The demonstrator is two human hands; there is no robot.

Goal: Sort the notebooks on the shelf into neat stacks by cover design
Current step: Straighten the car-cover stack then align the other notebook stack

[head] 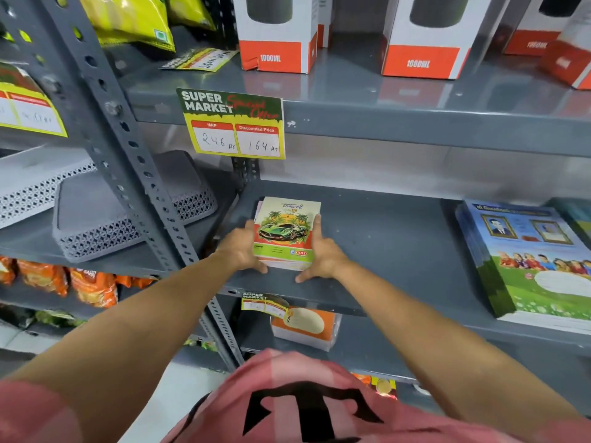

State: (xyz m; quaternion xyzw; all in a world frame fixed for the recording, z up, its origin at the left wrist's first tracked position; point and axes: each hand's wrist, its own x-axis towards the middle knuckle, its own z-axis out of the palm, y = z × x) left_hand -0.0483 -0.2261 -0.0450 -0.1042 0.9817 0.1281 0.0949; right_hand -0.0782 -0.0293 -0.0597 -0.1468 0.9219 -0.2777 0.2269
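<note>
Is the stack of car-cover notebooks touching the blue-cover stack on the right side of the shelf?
No, a stretch of bare shelf separates the car-cover stack from the blue-cover stack.

Place: retail shop, supermarket aisle. Evidence: printed "SUPER MARKET" price tag [235, 124], handwritten MRP and discounted price, fixed to edge of slotted steel shelving [415, 135]. Above tag: boxed 1000ML bottles [275, 43], yellow packets [128, 20]. Below-left of tag: grey plastic baskets [105, 225], orange snack packets [86, 286]. Below tag: notebook stack [286, 235], second smaller tag [263, 303].

Left grip [244, 249] and right grip [321, 254] reach forward, straight-fingered, palms facing each other.
</note>
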